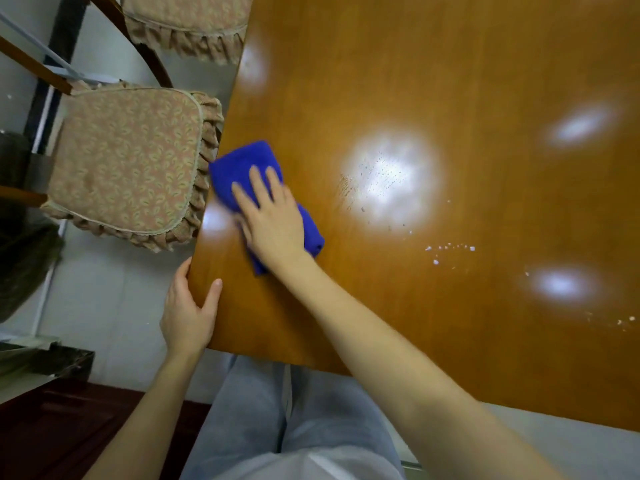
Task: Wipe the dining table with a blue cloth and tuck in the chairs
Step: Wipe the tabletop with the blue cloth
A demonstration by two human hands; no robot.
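Note:
The blue cloth (242,168) lies folded on the glossy wooden dining table (450,81), close to its left edge. My right hand (273,220) presses flat on the cloth with its fingers straight, covering the cloth's middle. My left hand (188,313) holds the table's left edge near the front corner, thumb on top and fingers over the side. White crumbs (450,249) and water droplets (377,178) dot the tabletop to the right of the cloth. A chair with a patterned frilled cushion (128,161) stands at the left side, its seat just under the table edge.
A second chair with the same cushion (187,26) stands further along the left side. More crumbs (623,322) lie at the far right. A dark wooden cabinet (62,431) is at the lower left. My legs in light trousers (287,420) are against the table's front edge.

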